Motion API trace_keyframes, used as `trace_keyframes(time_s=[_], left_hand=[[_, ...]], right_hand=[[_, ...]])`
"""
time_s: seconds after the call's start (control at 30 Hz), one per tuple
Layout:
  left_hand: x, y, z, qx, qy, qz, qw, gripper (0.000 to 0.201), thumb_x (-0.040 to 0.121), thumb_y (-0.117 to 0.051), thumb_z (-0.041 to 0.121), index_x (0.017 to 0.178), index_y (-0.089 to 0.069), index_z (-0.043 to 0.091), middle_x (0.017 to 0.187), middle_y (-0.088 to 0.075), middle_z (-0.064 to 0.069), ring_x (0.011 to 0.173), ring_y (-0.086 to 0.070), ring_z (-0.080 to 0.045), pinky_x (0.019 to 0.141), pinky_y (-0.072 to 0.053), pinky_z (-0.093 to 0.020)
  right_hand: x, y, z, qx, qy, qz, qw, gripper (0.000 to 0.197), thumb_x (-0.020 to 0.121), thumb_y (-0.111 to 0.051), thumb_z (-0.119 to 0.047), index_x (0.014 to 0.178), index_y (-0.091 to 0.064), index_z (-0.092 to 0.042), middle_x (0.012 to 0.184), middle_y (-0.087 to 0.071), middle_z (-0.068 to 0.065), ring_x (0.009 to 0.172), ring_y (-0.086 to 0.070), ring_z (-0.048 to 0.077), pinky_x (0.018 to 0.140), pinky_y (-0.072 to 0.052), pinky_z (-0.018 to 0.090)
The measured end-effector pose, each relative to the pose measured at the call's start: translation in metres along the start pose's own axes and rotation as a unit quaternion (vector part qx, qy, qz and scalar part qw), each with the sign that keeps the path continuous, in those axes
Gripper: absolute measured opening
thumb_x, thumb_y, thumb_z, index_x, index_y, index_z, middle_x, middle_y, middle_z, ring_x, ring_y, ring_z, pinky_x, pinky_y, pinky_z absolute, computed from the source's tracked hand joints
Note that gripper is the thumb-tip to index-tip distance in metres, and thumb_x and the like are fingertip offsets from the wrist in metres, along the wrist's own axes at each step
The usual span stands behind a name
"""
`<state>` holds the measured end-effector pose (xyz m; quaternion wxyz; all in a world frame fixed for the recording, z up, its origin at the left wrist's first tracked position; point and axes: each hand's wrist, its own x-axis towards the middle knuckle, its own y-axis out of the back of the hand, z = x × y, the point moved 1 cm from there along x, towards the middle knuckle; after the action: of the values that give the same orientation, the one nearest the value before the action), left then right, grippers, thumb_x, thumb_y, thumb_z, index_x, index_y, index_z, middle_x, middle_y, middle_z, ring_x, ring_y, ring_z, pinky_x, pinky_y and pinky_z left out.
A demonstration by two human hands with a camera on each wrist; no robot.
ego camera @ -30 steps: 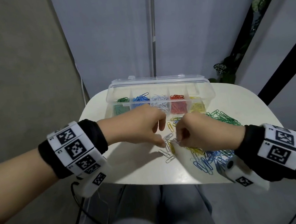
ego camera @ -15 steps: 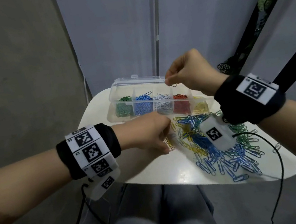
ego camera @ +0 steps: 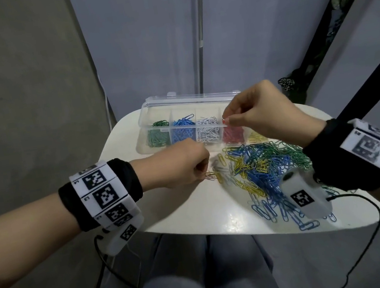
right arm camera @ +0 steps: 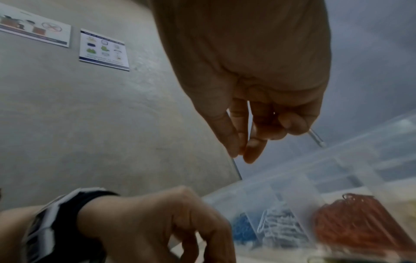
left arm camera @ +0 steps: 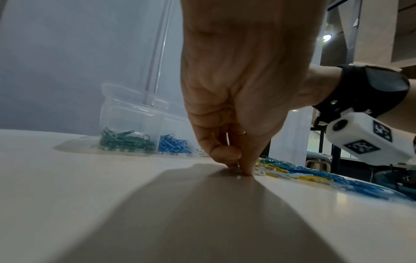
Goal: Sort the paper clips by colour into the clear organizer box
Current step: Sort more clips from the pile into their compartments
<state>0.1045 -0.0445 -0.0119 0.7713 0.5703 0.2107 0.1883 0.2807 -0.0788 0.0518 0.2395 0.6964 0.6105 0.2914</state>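
The clear organizer box (ego camera: 154, 114) sat at the far side of the small white table (ego camera: 182, 209), lid tipped up behind it. The right hand (ego camera: 260, 110) hung over the red compartment, blocking that end. A big loose pile of paper clips (ego camera: 262, 169) covered the right half. The left hand (ego camera: 178, 168) was at the pile's left edge. Bare tabletop lay left and in front.

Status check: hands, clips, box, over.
Right hand pinching a red clip above the organizer box. Left hand pinching at loose clips on table. Nothing blocking.
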Motion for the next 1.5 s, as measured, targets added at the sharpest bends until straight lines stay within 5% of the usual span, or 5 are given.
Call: trace_keyframes(time_s=[0.2, 0.57, 0.87, 1.03, 1.5], left_hand=[[-0.002, 0.005, -0.006, -0.055, 0.013, 0.001, 0.998, 0.007, 0.078, -0.071, 0.013, 0.074, -0.065, 0.013, 0.065, -0.059, 0.007, 0.055, -0.049, -0.001, 0.052, -0.035, -0.013], [-0.004, 0.052, -0.016, -0.275, 0.1, 0.032, 0.956, 0.008, 0.076, -0.076, 0.003, 0.073, -0.07, 0.007, 0.05, -0.059, 0.003, 0.045, -0.048, -0.008, 0.044, -0.038, -0.016], [-0.01, 0.034, -0.019, -0.239, 0.121, -0.047, 0.962, 0.007, 0.076, -0.073, 0.006, 0.073, -0.07, 0.011, 0.067, -0.067, -0.016, 0.049, -0.049, -0.011, 0.051, -0.041, -0.024], [-0.009, 0.027, -0.018, -0.171, 0.123, -0.061, 0.976, 0.005, 0.073, -0.074, 0.009, 0.072, -0.07, 0.013, 0.064, -0.069, 0.003, 0.05, -0.052, -0.002, 0.05, -0.042, -0.019], [-0.008, 0.043, -0.013, -0.136, 0.128, -0.015, 0.982, 0.016, 0.073, -0.076, 0.01, 0.062, -0.065, 0.013, 0.053, -0.061, 0.001, 0.045, -0.052, -0.005, 0.044, -0.039, -0.013]], right_hand=[[-0.014, -0.033, 0.01, -0.076, 0.024, -0.129, 0.988, 0.012, 0.071, -0.078, -0.005, 0.075, -0.074, -0.016, 0.055, -0.055, -0.01, 0.045, -0.046, 0.001, 0.049, -0.036, 0.015], [-0.012, -0.052, 0.016, -0.21, 0.068, -0.2, 0.955, 0.029, 0.081, -0.056, 0.0, 0.095, -0.074, -0.018, 0.066, -0.055, -0.011, 0.059, -0.05, 0.005, 0.057, -0.04, 0.019], [-0.019, -0.053, 0.015, -0.268, 0.071, -0.199, 0.94, 0.013, 0.08, -0.058, 0.001, 0.073, -0.065, -0.008, 0.076, -0.065, 0.009, 0.071, -0.053, 0.02, 0.062, -0.039, 0.026], [-0.023, -0.059, 0.006, -0.309, 0.092, -0.183, 0.929, 0.017, 0.077, -0.05, 0.009, 0.082, -0.063, 0.001, 0.082, -0.063, 0.016, 0.082, -0.061, 0.032, 0.065, -0.049, 0.033], [-0.021, -0.055, -0.006, -0.286, 0.063, -0.21, 0.933, 0.018, 0.078, -0.055, 0.009, 0.083, -0.068, -0.002, 0.071, -0.056, 0.008, 0.072, -0.053, 0.022, 0.062, -0.038, 0.024]])
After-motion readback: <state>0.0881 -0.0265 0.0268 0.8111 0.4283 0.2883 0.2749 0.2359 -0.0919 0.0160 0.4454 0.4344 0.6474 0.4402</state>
